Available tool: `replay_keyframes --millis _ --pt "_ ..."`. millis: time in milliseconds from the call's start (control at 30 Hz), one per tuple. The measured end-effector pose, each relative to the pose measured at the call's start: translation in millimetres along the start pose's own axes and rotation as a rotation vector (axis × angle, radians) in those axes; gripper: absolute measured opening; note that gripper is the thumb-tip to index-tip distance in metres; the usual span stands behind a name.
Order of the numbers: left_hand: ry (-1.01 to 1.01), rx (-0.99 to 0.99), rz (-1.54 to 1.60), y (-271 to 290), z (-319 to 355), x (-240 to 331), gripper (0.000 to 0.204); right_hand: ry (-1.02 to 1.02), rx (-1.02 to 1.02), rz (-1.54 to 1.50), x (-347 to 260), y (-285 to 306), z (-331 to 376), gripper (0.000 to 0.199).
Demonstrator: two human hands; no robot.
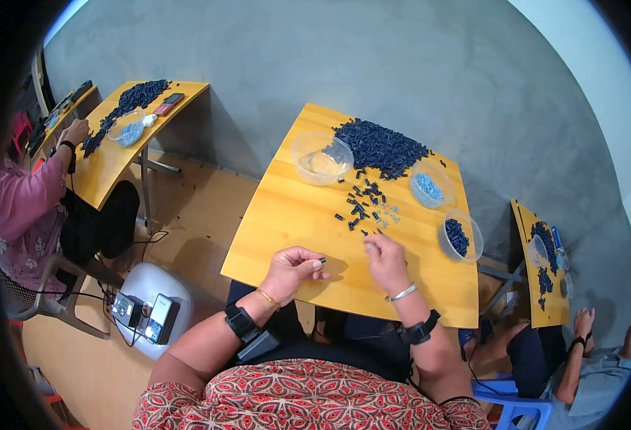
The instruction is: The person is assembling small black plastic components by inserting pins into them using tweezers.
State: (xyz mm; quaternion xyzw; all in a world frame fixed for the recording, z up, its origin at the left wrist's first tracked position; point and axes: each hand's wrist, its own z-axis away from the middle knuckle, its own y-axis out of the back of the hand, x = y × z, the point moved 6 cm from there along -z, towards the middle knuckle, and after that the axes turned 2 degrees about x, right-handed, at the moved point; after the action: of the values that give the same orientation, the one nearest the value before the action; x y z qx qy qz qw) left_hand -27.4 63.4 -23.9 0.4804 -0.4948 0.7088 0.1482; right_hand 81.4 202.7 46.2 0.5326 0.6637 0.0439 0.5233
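My left hand (291, 274) is held over the near part of the yellow wooden table (272, 222). Its thumb and index finger pinch a small dark cylindrical piece (322, 260). To its right, my right hand (387, 264) points down with fingers drawn together, close to the front of a loose scatter of dark pieces (360, 209). What those fingers hold, if anything, is too small and blurred to make out. Several small clear-bluish pieces (389, 213) lie beside the scatter. Behind is a large heap of dark pieces (380, 148).
A clear bowl (321, 159) stands left of the heap. On the right are a bowl of light-blue pieces (427, 188) and a bowl of dark pieces (457, 236). People sit at similar tables on both sides. A grey-white bin (150, 287) with devices on top stands at lower left.
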Motion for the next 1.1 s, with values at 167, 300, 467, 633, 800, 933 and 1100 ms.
replay_keyframes --millis 167,300,467,633,800,933,1100 --pt "0.076 -0.025 0.132 -3.9 0.4 -0.4 0.011 0.023 -0.07 0.261 18.9 -4.7 -30.6 0.01" --pt "0.123 -0.004 0.079 0.1 0.2 -2.7 0.012 0.024 -0.175 0.388 18.1 -34.2 -45.9 0.01" --pt "0.115 -0.019 0.143 -1.2 -1.0 -3.4 0.012 0.061 -0.234 0.559 29.9 -50.9 -44.6 0.012" --pt "0.09 -0.025 0.188 -2.5 -0.9 0.7 0.01 0.052 -0.271 0.601 18.4 -42.6 -47.7 0.01" --pt "0.132 -0.043 0.225 -4.7 -0.5 2.5 0.011 0.03 -0.023 0.538 24.4 -7.3 -70.8 0.011" --pt "0.127 -0.069 0.258 -0.7 2.7 2.8 0.011 -0.187 0.08 0.339 78.6 50.5 -79.3 0.011" --pt "0.156 -0.1 0.279 -2.8 -1.7 1.6 0.011 -0.156 -0.026 0.281 95.1 42.0 -67.1 0.009"
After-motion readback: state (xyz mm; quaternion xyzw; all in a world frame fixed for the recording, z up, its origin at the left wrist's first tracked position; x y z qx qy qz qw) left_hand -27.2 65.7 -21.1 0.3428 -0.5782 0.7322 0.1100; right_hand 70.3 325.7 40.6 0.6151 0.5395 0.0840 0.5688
